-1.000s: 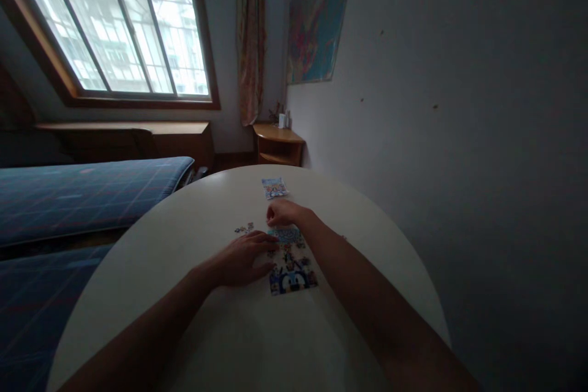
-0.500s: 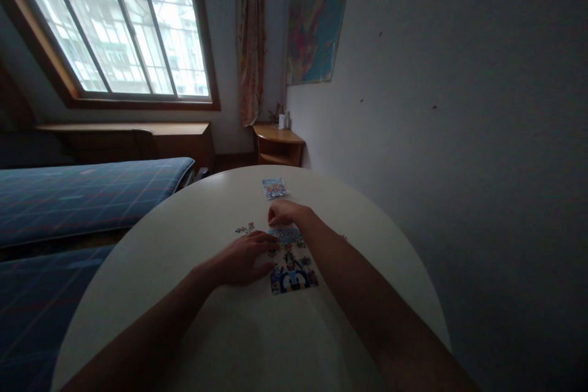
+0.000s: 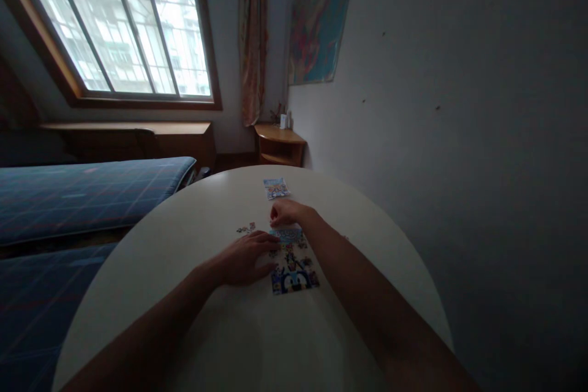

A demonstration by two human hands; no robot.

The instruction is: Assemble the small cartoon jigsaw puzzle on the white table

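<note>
A colourful jigsaw picture (image 3: 295, 280) with a blue cartoon face lies on the white round table (image 3: 184, 245). My left hand (image 3: 243, 257) rests flat with fingers spread at the picture's left edge, fingertips touching it. At the picture's top edge is my right hand (image 3: 285, 212), its fingers curled and pressed together; whatever they may hold is too small to make out. Small loose pieces (image 3: 247, 228) lie just beyond my left hand. Behind my right hand sits a small printed card (image 3: 276, 188).
A few tiny pieces (image 3: 345, 237) lie right of my right forearm. Left of the table is a mattress with blue plaid cover (image 3: 92, 196). A wooden corner shelf (image 3: 280, 133) stands behind, and a grey wall (image 3: 413, 135) runs along the right.
Both hands hold nearly the same pose and place. The whole view has shifted very slightly.
</note>
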